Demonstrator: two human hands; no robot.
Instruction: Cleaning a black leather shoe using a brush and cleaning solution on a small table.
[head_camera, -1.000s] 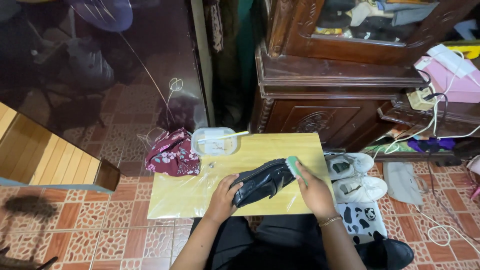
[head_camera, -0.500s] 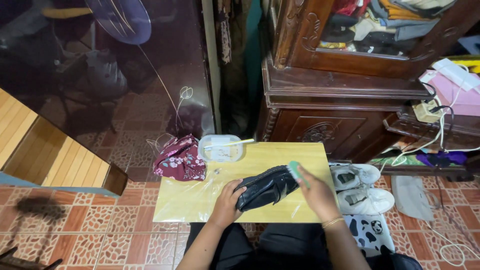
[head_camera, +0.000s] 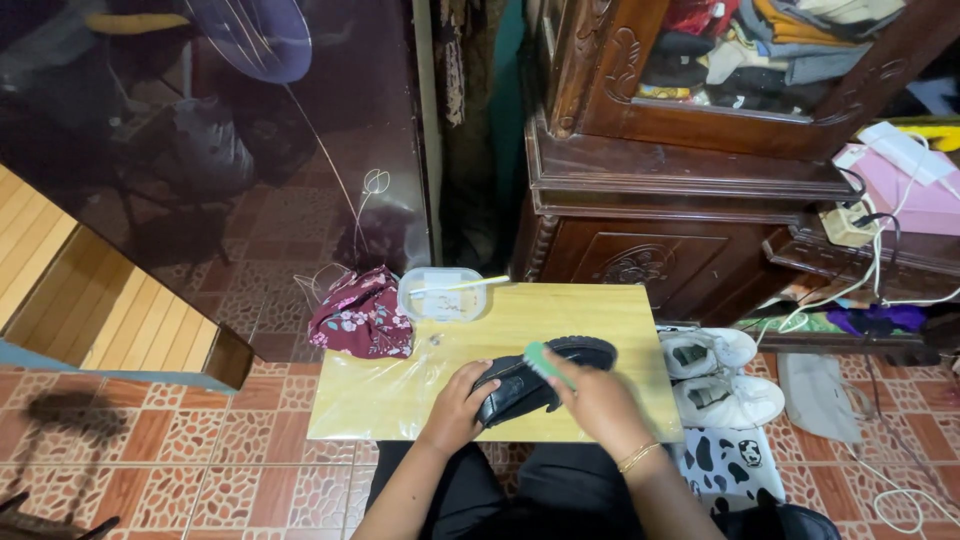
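A black shoe (head_camera: 560, 368) lies on its side on a low light-wood table (head_camera: 600, 310) covered at the left by clear plastic sheet. My left hand (head_camera: 458, 404) grips the shoe at its heel end. My right hand (head_camera: 598, 398) holds a green-handled brush (head_camera: 541, 357) against the upper side of the shoe. A clear plastic tub (head_camera: 441, 293) with a pale stick across it stands at the table's far edge. A dark red flowered cloth (head_camera: 364, 316) lies bunched at the table's far left corner.
A pair of white sneakers (head_camera: 722, 372) sits on the tiled floor right of the table, above a black-and-white patterned mat (head_camera: 728, 462). A dark carved wooden cabinet (head_camera: 690, 190) stands behind. Cables and a pink box (head_camera: 915, 190) lie far right. A wooden bench (head_camera: 110, 320) is left.
The brush in my right hand has slid a little along the shoe toward its middle. The view has shifted slightly; my left hand keeps its grip.
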